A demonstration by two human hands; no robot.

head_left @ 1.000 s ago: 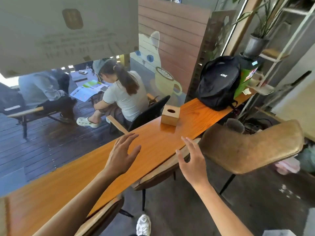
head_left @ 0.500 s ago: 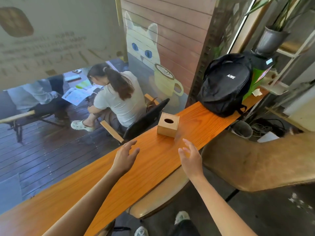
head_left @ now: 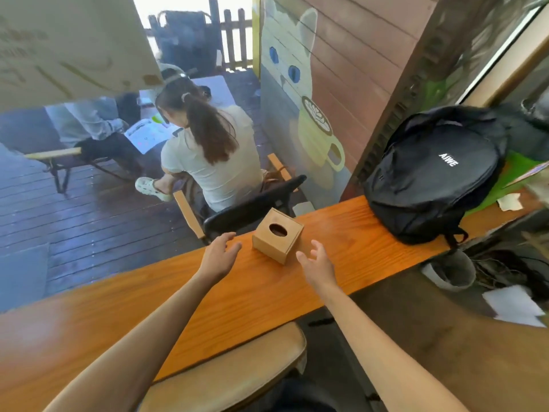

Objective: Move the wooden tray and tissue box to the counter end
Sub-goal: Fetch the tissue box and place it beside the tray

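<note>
We see the tissue box (head_left: 278, 239) sitting on the long orange counter (head_left: 208, 295). It is a small wooden cube with a dark oval hole on top. It is turned a bit, so one corner points at us.

Our left hand (head_left: 219, 254) is just to the left of the box. Its fingers are spread wide and hold nothing. It is near the box but not touching it.

Our right hand (head_left: 315, 263) is just to the right of the box, close to its near corner. Its fingers are loose and curled a little, and they hold nothing too.

Farther along the counter, well apart from the box, lies a black backpack (head_left: 433, 173). A tan chair seat (head_left: 225, 370) is tucked under the counter near us.

Behind the glass, a person (head_left: 208, 150) with a ponytail sits with their back to us.
</note>
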